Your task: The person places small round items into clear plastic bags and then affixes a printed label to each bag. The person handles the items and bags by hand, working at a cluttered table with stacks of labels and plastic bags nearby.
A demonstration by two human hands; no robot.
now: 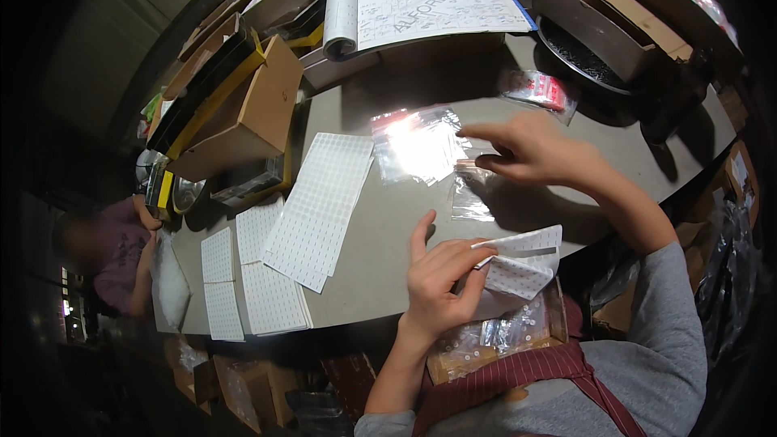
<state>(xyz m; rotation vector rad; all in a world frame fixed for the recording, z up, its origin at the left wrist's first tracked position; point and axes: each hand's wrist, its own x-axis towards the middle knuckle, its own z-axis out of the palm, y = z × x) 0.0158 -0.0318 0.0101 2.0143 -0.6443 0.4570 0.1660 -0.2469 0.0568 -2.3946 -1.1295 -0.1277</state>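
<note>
My left hand [441, 285] grips a white sheet printed with small marks [526, 275], its fingers closed on the left end. The sheet is bent over on itself. My right hand [530, 150] reaches over the table with its index finger and thumb apart. Nothing shows between them. Beside its fingertips lies a pile of clear zip bags [396, 150], shining under the light. Closer to me is another clear zip bag [472, 198], partly in the hand's shadow. Below my left hand, an open cardboard box [558, 316] holds small clear bags with tiny round pieces [506, 333].
More printed white sheets [320, 206] lie on the table's left, with banded stacks [217, 283] beside them. Cardboard boxes [259, 105] and an open notepad [441, 8] line the back. A black round tray [587, 53] stands at back right. Another person [121, 255] sits at far left.
</note>
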